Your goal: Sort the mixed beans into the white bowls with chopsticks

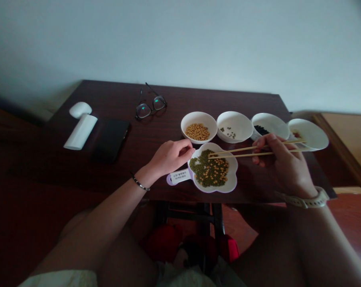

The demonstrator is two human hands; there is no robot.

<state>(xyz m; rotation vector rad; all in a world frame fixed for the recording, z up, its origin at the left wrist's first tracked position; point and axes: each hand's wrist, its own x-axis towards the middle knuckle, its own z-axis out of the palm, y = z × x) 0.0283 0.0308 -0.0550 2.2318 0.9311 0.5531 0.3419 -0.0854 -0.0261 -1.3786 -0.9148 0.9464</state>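
Note:
A white flower-shaped dish [233, 169] with a purple rim and a labelled handle lies near the table's front edge. It contains green mung beans [202, 171] mixed with yellow soybeans [221, 164]. My left hand [172, 155] is closed at the dish's upper left edge, its curled fingertips pinching the rim. Over the dish's right side, my right hand [283, 161] holds a pair of wooden chopsticks [243, 150]. Their tips are slightly apart among the beans; I cannot make out whether a bean is between them.
Behind the dish stand four white bowls in a row: one with soybeans [197, 131], one with a few green beans [234, 123], one with black beans [261, 130], and a partly hidden one [313, 133]. Eyeglasses [151, 107], a black flat object [111, 139] and a white device [81, 131] lie left.

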